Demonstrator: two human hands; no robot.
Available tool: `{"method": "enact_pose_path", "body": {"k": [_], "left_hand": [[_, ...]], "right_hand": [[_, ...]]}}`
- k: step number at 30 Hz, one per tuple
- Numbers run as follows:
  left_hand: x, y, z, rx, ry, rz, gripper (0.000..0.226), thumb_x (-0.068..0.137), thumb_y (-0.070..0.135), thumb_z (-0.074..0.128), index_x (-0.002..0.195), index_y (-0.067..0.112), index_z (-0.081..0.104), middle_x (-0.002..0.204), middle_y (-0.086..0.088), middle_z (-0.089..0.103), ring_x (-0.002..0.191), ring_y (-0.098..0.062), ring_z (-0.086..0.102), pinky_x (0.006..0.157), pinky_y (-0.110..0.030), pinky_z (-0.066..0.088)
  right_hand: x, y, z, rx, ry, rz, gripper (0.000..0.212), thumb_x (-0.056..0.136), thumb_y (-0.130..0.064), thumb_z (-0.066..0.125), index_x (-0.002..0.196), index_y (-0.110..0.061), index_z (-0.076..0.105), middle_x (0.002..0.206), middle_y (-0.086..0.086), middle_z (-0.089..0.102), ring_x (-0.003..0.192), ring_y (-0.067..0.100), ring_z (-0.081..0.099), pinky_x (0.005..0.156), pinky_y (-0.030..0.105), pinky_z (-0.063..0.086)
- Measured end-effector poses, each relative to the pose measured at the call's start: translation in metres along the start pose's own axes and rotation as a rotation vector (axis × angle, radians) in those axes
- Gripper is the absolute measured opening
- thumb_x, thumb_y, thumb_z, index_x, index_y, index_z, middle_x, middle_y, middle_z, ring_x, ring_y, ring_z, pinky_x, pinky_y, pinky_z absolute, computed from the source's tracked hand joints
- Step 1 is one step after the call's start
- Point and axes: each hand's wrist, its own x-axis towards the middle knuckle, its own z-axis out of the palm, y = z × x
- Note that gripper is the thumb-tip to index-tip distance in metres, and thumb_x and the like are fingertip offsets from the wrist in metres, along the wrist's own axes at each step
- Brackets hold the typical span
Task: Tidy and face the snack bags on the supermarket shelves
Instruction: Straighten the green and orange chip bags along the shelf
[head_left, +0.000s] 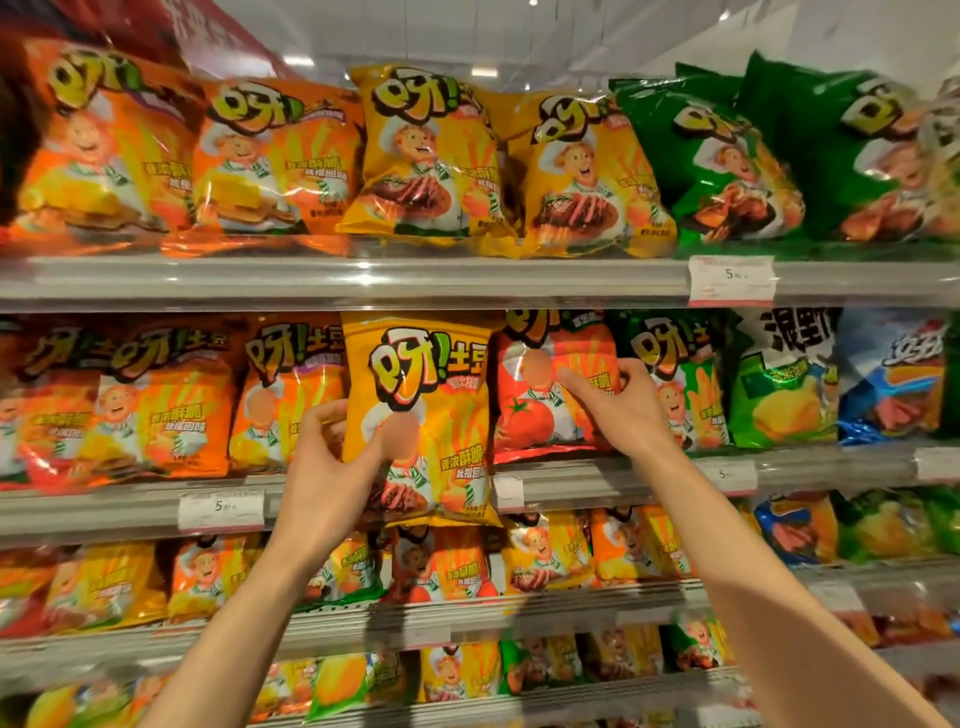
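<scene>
Your left hand (324, 457) grips the left edge of a yellow snack bag (421, 415), thumb across its face and fingers curled behind, holding it out in front of the middle shelf (363, 493) so that its bottom seam hangs below the shelf lip. Your right hand (618, 410) rests on the red tomato bag (550, 395) just beside it, fingers curled round that bag's right edge and thumb laid on the front.

The yellow snack bag looks light and puffed with air, its film glossy and likely slippery; judged from that, a squeeze on the belly could crush the chips inside, so the crimped side seams or top seal seem the safer places to hold. The red tomato bag should handle the same way.

Open room is scarce. Orange bags (291, 395) stand close on the left, a green bag (675, 384) touches the red one on the right, and the upper shelf (363, 280) hangs just above the bag tops. The slot behind the yellow snack bag is hidden, so whether it is free cannot be told. A price tag (221, 506) on the rail sits near your left wrist and could be knocked.
</scene>
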Motion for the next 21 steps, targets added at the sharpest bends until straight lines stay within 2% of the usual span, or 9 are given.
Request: {"method": "enact_pose_path", "body": {"k": [2,4,7,10,12,14,16,19,21], "left_hand": [[0.0,-0.001,0.002,0.01,0.008,0.008,0.073,0.076,0.071,0.077,0.132,0.039,0.043,0.126,0.011,0.062,0.119,-0.013,0.062,0.095,-0.04,0.054],[-0.001,0.0,0.007,0.024,0.005,0.028,0.068,0.077,0.071,0.075,0.129,0.042,0.044,0.12,0.022,0.059,0.113,0.001,0.06,0.084,-0.027,0.049],[0.0,0.002,0.017,0.048,0.011,0.049,0.067,0.075,0.075,0.074,0.127,0.042,0.046,0.117,0.025,0.061,0.102,0.013,0.06,0.08,-0.024,0.049],[0.001,0.005,0.032,0.06,0.024,0.051,0.082,0.068,0.083,0.072,0.131,0.036,0.048,0.115,0.018,0.066,0.103,0.0,0.067,0.085,-0.035,0.057],[0.001,0.009,0.045,0.071,0.015,0.051,0.083,0.069,0.082,0.072,0.132,0.035,0.046,0.113,0.019,0.067,0.102,-0.004,0.068,0.089,-0.04,0.058],[0.002,0.015,0.06,0.109,0.012,0.072,0.077,0.077,0.072,0.074,0.135,0.03,0.046,0.113,0.016,0.067,0.106,-0.01,0.068,0.095,-0.045,0.056],[0.006,0.021,0.075,0.167,0.008,0.097,0.073,0.084,0.067,0.072,0.137,0.024,0.046,0.113,0.011,0.066,0.109,-0.019,0.066,0.098,-0.047,0.053],[0.012,0.032,0.098,0.225,-0.01,0.12,0.069,0.087,0.071,0.065,0.131,0.021,0.052,0.12,0.002,0.067,0.111,-0.025,0.065,0.098,-0.049,0.052],[0.017,0.041,0.112,0.275,-0.011,0.133,0.068,0.087,0.073,0.061,0.128,0.019,0.054,0.118,-0.002,0.068,0.108,-0.027,0.066,0.094,-0.048,0.053]], "right_hand": [[-0.001,0.0,-0.005,-0.016,-0.019,0.011,0.07,0.072,-0.063,0.082,0.122,-0.026,0.049,0.102,-0.013,0.066,0.088,-0.002,0.062,0.064,0.018,0.043],[-0.002,0.003,-0.014,-0.037,-0.032,0.029,0.071,0.072,-0.062,0.083,0.122,-0.023,0.051,0.105,-0.01,0.068,0.088,0.0,0.064,0.063,0.019,0.044],[-0.008,0.009,-0.034,-0.015,-0.048,0.047,0.065,0.073,-0.057,0.085,0.121,-0.024,0.056,0.105,-0.011,0.07,0.091,0.003,0.067,0.068,0.021,0.049],[-0.016,0.018,-0.06,0.013,-0.082,0.044,0.041,0.074,-0.053,0.086,0.102,-0.037,0.061,0.1,-0.016,0.075,0.087,0.004,0.073,0.074,0.025,0.057],[-0.021,0.026,-0.078,0.034,-0.114,0.049,0.033,0.076,-0.048,0.086,0.1,-0.037,0.066,0.097,-0.015,0.078,0.086,0.004,0.075,0.074,0.024,0.059],[-0.026,0.033,-0.093,0.054,-0.112,0.057,0.033,0.077,-0.045,0.086,0.102,-0.035,0.068,0.095,-0.017,0.079,0.087,0.006,0.075,0.078,0.027,0.058],[-0.031,0.038,-0.106,0.087,-0.092,0.067,0.037,0.075,-0.047,0.086,0.104,-0.032,0.068,0.093,-0.019,0.078,0.086,0.005,0.075,0.076,0.028,0.057],[-0.037,0.043,-0.123,0.125,-0.078,0.084,0.059,0.065,-0.059,0.085,0.112,-0.029,0.067,0.094,-0.016,0.079,0.085,0.007,0.076,0.071,0.027,0.059],[-0.04,0.048,-0.132,0.165,-0.074,0.116,0.069,0.06,-0.064,0.085,0.116,-0.029,0.067,0.1,-0.012,0.079,0.09,0.014,0.077,0.078,0.035,0.059]]}}
